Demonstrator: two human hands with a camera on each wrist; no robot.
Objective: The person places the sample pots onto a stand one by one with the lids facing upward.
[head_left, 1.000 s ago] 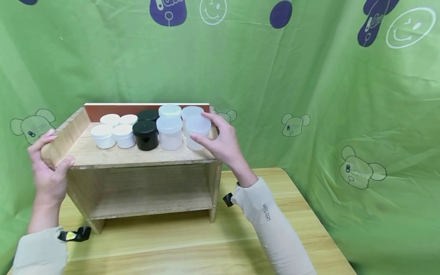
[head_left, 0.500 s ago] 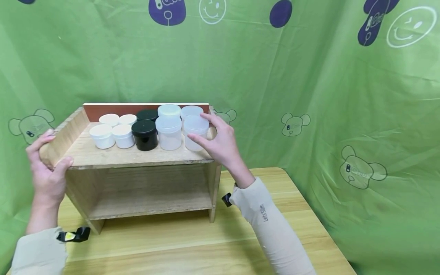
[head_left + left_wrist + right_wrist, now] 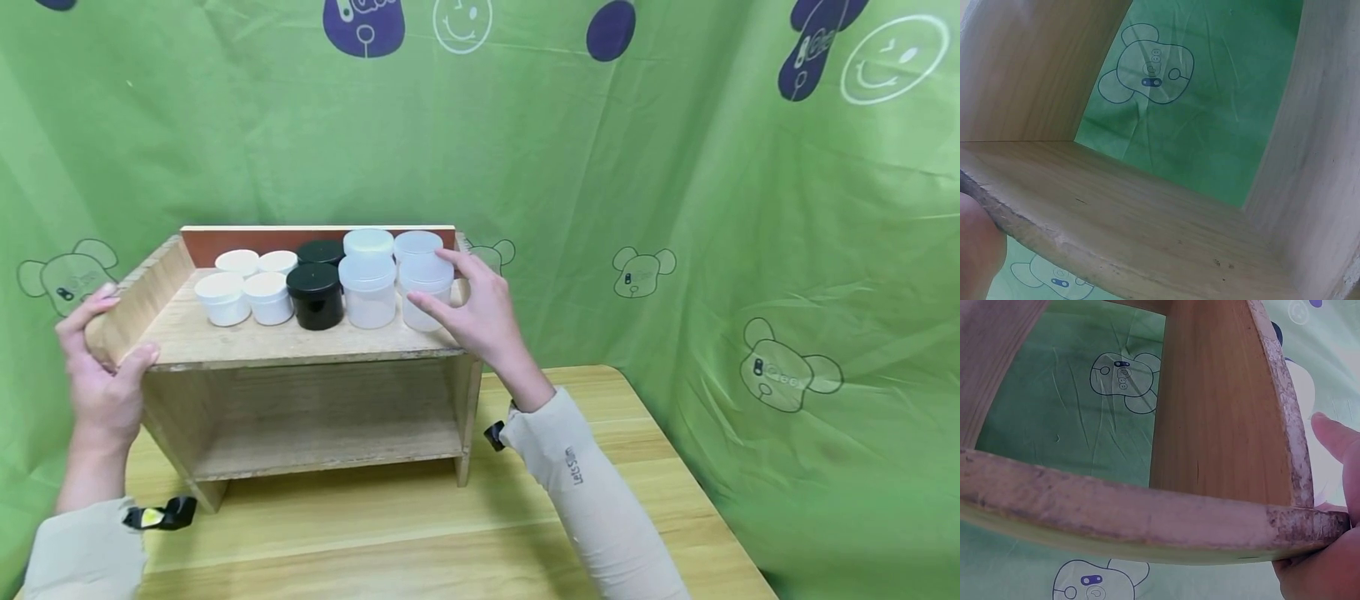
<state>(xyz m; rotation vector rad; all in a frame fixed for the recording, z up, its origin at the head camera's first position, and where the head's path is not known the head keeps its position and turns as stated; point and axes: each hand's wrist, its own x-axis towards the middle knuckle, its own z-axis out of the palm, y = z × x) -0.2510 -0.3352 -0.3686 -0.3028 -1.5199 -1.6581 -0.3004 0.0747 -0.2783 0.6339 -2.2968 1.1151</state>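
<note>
A wooden shelf unit [image 3: 247, 354] stands on the table, its top board bearing several lidded jars. My left hand [image 3: 105, 383] grips the unit's left side panel [image 3: 142, 292], thumb at the front corner. At the right end, my right hand [image 3: 480, 312] holds the front translucent jar [image 3: 423, 312] between thumb and fingers; the hand covers part of it. Beside it stand another front translucent jar [image 3: 370, 304] and a black jar [image 3: 318, 304]. White jars [image 3: 272, 304] fill the left part of the rows. In the right wrist view, the thumb [image 3: 1335, 434] lies near the board's corner.
More jars stand in the back row, among them a translucent one [image 3: 417, 242], before a reddish back strip [image 3: 255, 243]. Below is a lower shelf [image 3: 330, 446]. The unit rests on a wood-grain table [image 3: 360, 533]; green printed cloth [image 3: 562, 167] hangs behind and to the right.
The front right jar and my right hand have shifted slightly left, towards the neighbouring translucent jar. My left hand keeps its grip on the side panel.
</note>
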